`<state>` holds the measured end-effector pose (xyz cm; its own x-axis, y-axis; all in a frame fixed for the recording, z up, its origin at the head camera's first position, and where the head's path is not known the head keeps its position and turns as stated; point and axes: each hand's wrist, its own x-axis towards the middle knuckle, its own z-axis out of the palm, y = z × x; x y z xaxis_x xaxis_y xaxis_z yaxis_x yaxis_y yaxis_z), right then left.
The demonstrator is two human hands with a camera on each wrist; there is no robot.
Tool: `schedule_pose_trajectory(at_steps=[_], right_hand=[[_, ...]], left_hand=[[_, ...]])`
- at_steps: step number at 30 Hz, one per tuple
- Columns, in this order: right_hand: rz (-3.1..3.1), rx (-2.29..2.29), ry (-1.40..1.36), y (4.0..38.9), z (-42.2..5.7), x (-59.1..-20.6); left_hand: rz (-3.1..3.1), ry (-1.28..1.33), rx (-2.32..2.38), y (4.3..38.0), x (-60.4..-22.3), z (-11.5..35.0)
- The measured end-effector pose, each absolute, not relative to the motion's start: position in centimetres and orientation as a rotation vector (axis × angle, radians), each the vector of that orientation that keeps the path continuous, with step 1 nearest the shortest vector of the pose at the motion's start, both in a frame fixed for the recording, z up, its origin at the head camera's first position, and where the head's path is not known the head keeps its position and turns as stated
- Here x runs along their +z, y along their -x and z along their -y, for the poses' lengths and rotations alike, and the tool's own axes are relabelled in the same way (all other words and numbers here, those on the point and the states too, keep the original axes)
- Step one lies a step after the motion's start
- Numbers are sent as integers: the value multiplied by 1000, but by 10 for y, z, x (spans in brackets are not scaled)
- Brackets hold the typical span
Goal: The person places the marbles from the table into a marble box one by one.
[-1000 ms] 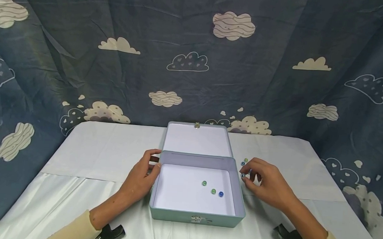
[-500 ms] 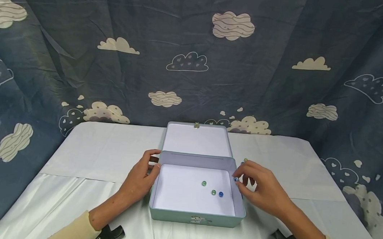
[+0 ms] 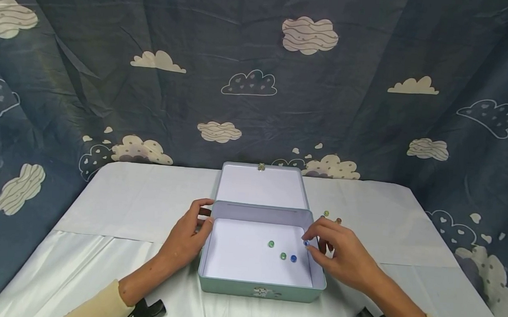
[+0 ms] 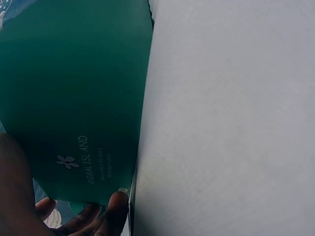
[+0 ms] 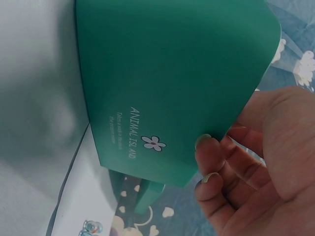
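Note:
A shallow tin box [image 3: 260,289], green outside and pale inside, stands with its hinged lid [image 3: 262,185] tilted back. My left hand [image 3: 187,236] rests against its left side near the back corner, thumb at the rim. In the left wrist view its fingertips [image 4: 117,201] lie at the far end of the printed wall. Over the right rim, my right hand [image 3: 340,249] pinches a blue marble [image 3: 306,243] between thumb and forefinger, inside the box's outline. On the box floor lie two green marbles [image 3: 271,244] and a blue marble [image 3: 293,258].
Behind the right hand, a yellow-green marble [image 3: 326,213] and an amber marble [image 3: 339,221] lie on the white cloth [image 3: 127,195]. Clear bluish marbles [image 5: 91,227] show past the box's end in the right wrist view. A dark cloud-print curtain [image 3: 251,43] hangs behind.
My right hand has carried the blue marble left from beside the box to over its right rim, uncovering the amber marble. The left hand has stayed at the box's side.

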<state>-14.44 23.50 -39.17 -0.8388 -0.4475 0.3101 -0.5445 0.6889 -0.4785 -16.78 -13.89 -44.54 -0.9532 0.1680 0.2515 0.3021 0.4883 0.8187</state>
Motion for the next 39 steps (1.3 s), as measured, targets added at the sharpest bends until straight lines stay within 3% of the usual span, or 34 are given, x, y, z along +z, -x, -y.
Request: schedule_pose_trajectory(at_steps=[16,39], right_hand=[[2658,842,-801,146,-238,-393],[2605,721,-638,187,-286,-420]], left_hand=[[2593,409,-1455,167,-447,139],[2645,350,-1428,167,-446,138]])
